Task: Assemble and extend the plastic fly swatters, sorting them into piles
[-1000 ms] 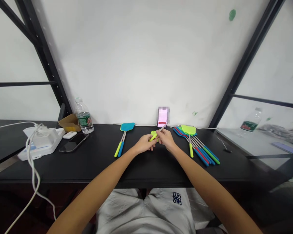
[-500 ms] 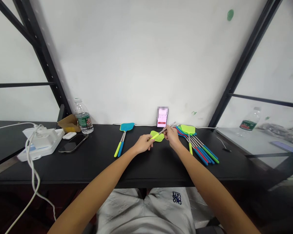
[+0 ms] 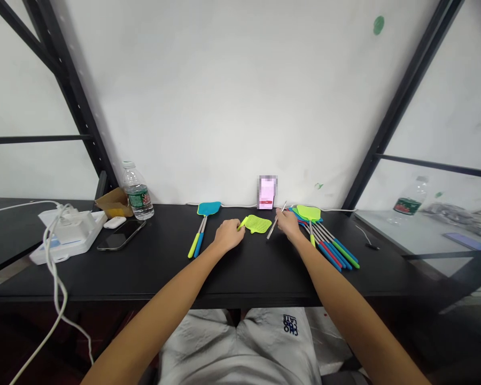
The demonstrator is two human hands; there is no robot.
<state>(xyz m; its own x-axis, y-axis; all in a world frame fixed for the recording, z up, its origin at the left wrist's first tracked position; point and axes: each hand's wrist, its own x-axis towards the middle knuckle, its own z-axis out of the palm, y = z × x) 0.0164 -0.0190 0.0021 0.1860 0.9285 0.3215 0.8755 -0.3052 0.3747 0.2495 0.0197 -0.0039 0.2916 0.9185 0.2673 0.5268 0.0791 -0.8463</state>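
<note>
My left hand [image 3: 228, 235] is closed around a short yellow-green handle [image 3: 243, 222], whose end sticks out past the fingers. Between my hands a yellow-green perforated fly swatter head [image 3: 258, 224] lies on the black table [image 3: 240, 272]. My right hand [image 3: 288, 223] pinches a thin silver metal rod [image 3: 272, 228], held at a slant and apart from the handle. To the right, several fly swatters [image 3: 332, 247] with blue, red and green grips lie fanned out, a yellow-green head [image 3: 309, 213] on top. Two swatters [image 3: 202, 230] lie overlapped at left.
A phone [image 3: 266, 192] with a lit screen stands against the wall. At left are a water bottle [image 3: 138, 197], a dark phone [image 3: 121, 235], a white case [image 3: 114, 222], a small cardboard box [image 3: 114, 200] and a white power strip [image 3: 70, 238] with cables. A glass panel borders the right side.
My hands have moved apart. The rod, formerly lined up with the yellow-green handle, is now separate and steeper in my right hand. The handle has tilted upward in my left hand.
</note>
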